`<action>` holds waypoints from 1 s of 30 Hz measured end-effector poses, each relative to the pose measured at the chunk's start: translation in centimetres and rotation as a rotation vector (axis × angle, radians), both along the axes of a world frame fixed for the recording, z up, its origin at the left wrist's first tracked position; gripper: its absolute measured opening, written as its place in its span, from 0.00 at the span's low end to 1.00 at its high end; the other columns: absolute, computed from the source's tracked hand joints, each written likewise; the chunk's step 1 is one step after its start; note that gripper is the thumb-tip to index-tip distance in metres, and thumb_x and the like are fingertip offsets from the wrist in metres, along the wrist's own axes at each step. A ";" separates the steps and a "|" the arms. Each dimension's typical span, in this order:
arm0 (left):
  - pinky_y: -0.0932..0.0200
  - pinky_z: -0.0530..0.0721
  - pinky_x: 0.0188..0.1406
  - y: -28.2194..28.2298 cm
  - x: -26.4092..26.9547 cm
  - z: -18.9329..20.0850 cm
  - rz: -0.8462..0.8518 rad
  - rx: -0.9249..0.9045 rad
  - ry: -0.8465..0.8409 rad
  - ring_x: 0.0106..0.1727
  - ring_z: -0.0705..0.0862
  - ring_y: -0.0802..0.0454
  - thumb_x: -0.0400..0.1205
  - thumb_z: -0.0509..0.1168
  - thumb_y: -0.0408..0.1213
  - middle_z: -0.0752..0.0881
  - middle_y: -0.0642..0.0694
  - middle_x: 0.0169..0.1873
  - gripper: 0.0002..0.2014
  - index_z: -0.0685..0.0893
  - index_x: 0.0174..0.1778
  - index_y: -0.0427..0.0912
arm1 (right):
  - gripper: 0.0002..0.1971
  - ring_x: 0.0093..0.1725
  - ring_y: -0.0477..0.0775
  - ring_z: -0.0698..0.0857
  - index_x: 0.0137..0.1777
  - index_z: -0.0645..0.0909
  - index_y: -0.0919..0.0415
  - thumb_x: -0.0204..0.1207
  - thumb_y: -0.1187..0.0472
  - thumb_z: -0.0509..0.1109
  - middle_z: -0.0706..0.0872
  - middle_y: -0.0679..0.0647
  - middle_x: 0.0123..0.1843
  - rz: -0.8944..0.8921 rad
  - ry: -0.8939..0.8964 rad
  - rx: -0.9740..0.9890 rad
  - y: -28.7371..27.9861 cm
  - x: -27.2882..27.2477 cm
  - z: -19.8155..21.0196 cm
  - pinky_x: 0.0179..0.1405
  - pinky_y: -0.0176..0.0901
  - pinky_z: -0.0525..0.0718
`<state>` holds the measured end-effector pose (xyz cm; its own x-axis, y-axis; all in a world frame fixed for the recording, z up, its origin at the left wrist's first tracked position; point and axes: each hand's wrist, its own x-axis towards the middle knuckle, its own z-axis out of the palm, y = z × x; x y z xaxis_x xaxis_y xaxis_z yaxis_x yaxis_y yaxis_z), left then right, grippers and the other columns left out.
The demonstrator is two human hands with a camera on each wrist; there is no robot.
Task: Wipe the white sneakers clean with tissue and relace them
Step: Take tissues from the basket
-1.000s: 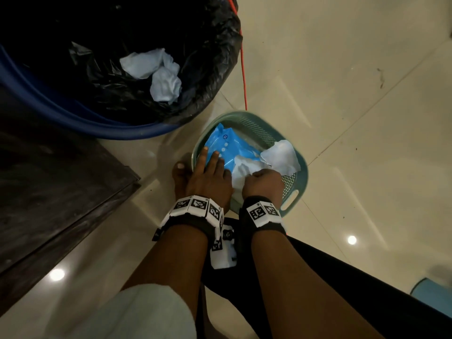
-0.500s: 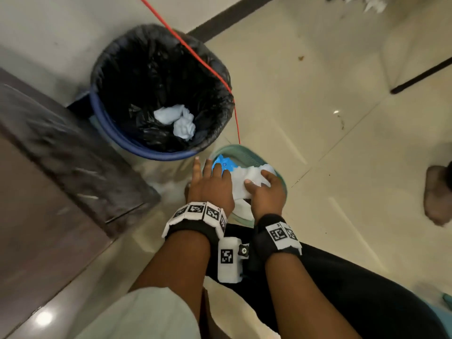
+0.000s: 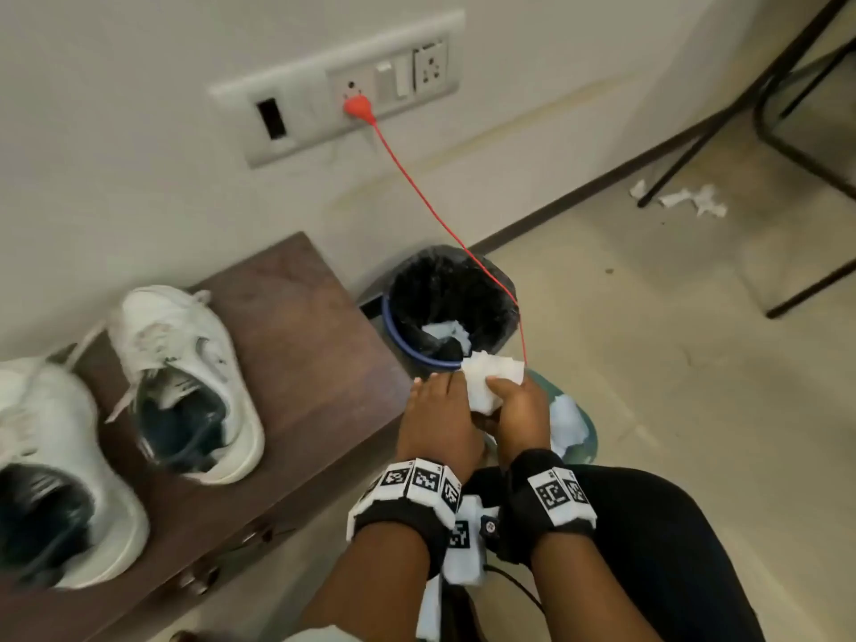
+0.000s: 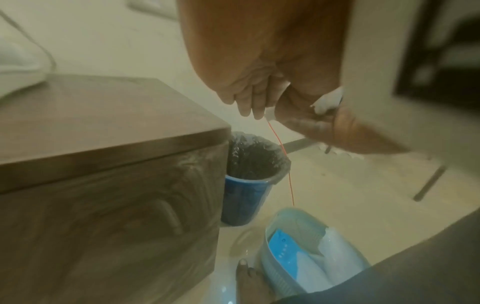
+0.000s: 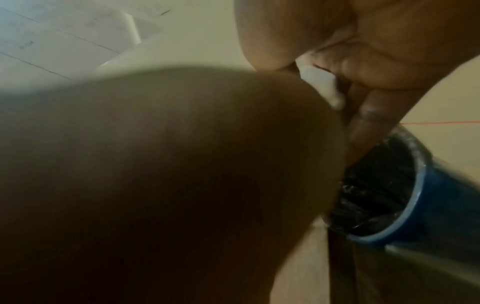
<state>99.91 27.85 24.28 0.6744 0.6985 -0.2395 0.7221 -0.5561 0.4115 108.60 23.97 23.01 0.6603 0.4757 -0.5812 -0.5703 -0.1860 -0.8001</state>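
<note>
Two white sneakers stand on a dark wooden bench [image 3: 301, 345], one [image 3: 185, 363] in the middle and one [image 3: 51, 456] at the left edge, both blurred, with loose laces trailing. A white tissue [image 3: 491, 379] is held up between both hands, just right of the bench corner and in front of the bin. My left hand [image 3: 442, 410] grips its left edge with curled fingers. The tissue's right side is pinched by my right hand [image 3: 516, 403]. The right wrist view shows the tissue [image 5: 320, 84] between the fingers, behind the back of the left hand.
A blue bin [image 3: 444, 312] with a black liner holds used tissues, right of the bench. Below the hands a teal basket [image 4: 291, 226] on the floor holds a blue tissue pack [image 4: 281, 246]. A red cable [image 3: 417, 187] runs from the wall socket past the bin. Paper scraps [image 3: 690, 199] lie by black chair legs.
Both hands have risen from the basket with a tissue pulled from the pack. My head has lifted, so the bench and sneakers have come into view.
</note>
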 end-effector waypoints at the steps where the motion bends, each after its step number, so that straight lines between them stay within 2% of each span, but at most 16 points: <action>1: 0.52 0.52 0.82 -0.3 -1.0 1.1 0.032 0.006 -0.036 0.75 0.68 0.47 0.76 0.61 0.34 0.73 0.45 0.73 0.31 0.66 0.78 0.42 | 0.13 0.38 0.58 0.85 0.48 0.83 0.63 0.76 0.77 0.60 0.87 0.59 0.41 0.017 -0.007 0.025 -0.1 -1.2 1.1 0.35 0.46 0.87; 2: 0.52 0.53 0.82 -0.5 -2.0 2.2 0.060 0.014 -0.064 0.75 0.69 0.48 0.75 0.61 0.33 0.75 0.45 0.72 0.30 0.67 0.77 0.42 | 0.13 0.40 0.60 0.85 0.50 0.83 0.63 0.75 0.77 0.61 0.87 0.60 0.41 0.042 -0.014 0.042 -0.2 -2.2 2.0 0.33 0.44 0.86; 4: 0.52 0.53 0.82 -0.9 -4.2 3.9 0.097 0.034 -0.081 0.74 0.70 0.48 0.75 0.61 0.33 0.75 0.45 0.71 0.30 0.69 0.76 0.43 | 0.13 0.43 0.62 0.86 0.48 0.84 0.60 0.74 0.77 0.63 0.88 0.59 0.43 0.089 -0.030 0.060 -0.2 -4.1 3.4 0.34 0.45 0.85; 6: 0.51 0.55 0.82 -1.1 -6.6 5.3 0.139 0.094 -0.084 0.73 0.71 0.48 0.76 0.63 0.35 0.77 0.46 0.70 0.28 0.70 0.75 0.43 | 0.12 0.46 0.64 0.86 0.47 0.84 0.57 0.72 0.74 0.67 0.88 0.61 0.46 0.140 -0.049 0.065 -0.1 -5.9 4.5 0.40 0.52 0.87; 8: 0.52 0.54 0.82 -1.3 -9.1 6.6 0.197 0.143 -0.083 0.74 0.70 0.49 0.79 0.60 0.35 0.76 0.47 0.71 0.26 0.69 0.75 0.43 | 0.12 0.51 0.67 0.87 0.49 0.85 0.57 0.68 0.72 0.70 0.89 0.63 0.50 0.189 -0.078 0.092 0.2 -7.7 5.7 0.49 0.65 0.87; 9: 0.52 0.53 0.82 -1.3 -10.2 7.2 0.226 0.156 -0.078 0.75 0.69 0.49 0.80 0.59 0.35 0.75 0.47 0.72 0.26 0.68 0.77 0.43 | 0.13 0.52 0.68 0.87 0.50 0.85 0.58 0.68 0.72 0.71 0.89 0.63 0.51 0.219 -0.090 0.107 0.4 -8.6 6.3 0.50 0.67 0.86; 12: 0.53 0.54 0.82 -1.5 -13.7 8.6 0.295 0.189 -0.043 0.76 0.68 0.48 0.81 0.57 0.35 0.72 0.46 0.74 0.27 0.65 0.78 0.42 | 0.14 0.51 0.68 0.87 0.55 0.82 0.65 0.71 0.77 0.68 0.88 0.65 0.51 0.316 -0.108 0.143 1.1 -11.1 7.9 0.42 0.58 0.88; 14: 0.52 0.57 0.81 -1.6 -15.5 9.5 0.342 0.197 -0.022 0.76 0.67 0.47 0.81 0.57 0.34 0.71 0.45 0.75 0.27 0.64 0.79 0.41 | 0.13 0.51 0.67 0.87 0.55 0.82 0.63 0.74 0.76 0.68 0.88 0.64 0.51 0.385 -0.115 0.163 1.6 -12.7 8.9 0.40 0.57 0.89; 18: 0.52 0.54 0.82 -1.6 -18.1 10.5 0.414 0.240 -0.005 0.78 0.66 0.47 0.82 0.57 0.35 0.70 0.44 0.77 0.28 0.62 0.80 0.40 | 0.07 0.44 0.61 0.87 0.51 0.83 0.59 0.80 0.70 0.65 0.88 0.62 0.50 0.514 -0.135 0.178 2.3 -15.4 10.4 0.24 0.43 0.86; 21: 0.53 0.53 0.82 -1.2 -19.4 10.5 0.461 0.255 0.008 0.78 0.65 0.48 0.82 0.57 0.36 0.68 0.45 0.77 0.29 0.61 0.81 0.41 | 0.07 0.41 0.57 0.87 0.55 0.82 0.66 0.81 0.69 0.65 0.87 0.64 0.50 0.573 -0.160 0.207 2.7 -16.3 11.3 0.23 0.40 0.86; 25: 0.53 0.51 0.81 -0.8 -20.7 10.2 0.496 0.257 0.026 0.79 0.64 0.49 0.82 0.57 0.36 0.67 0.46 0.78 0.29 0.60 0.81 0.42 | 0.08 0.43 0.54 0.88 0.58 0.80 0.66 0.81 0.72 0.64 0.86 0.61 0.51 0.593 -0.174 0.216 2.9 -16.6 11.7 0.27 0.42 0.88; 30: 0.53 0.50 0.81 -0.3 -21.8 9.5 0.503 0.226 0.014 0.79 0.64 0.48 0.82 0.56 0.35 0.68 0.46 0.78 0.28 0.61 0.81 0.42 | 0.14 0.49 0.58 0.87 0.63 0.78 0.67 0.79 0.75 0.64 0.85 0.62 0.57 0.576 -0.236 0.187 2.8 -17.0 12.6 0.30 0.44 0.89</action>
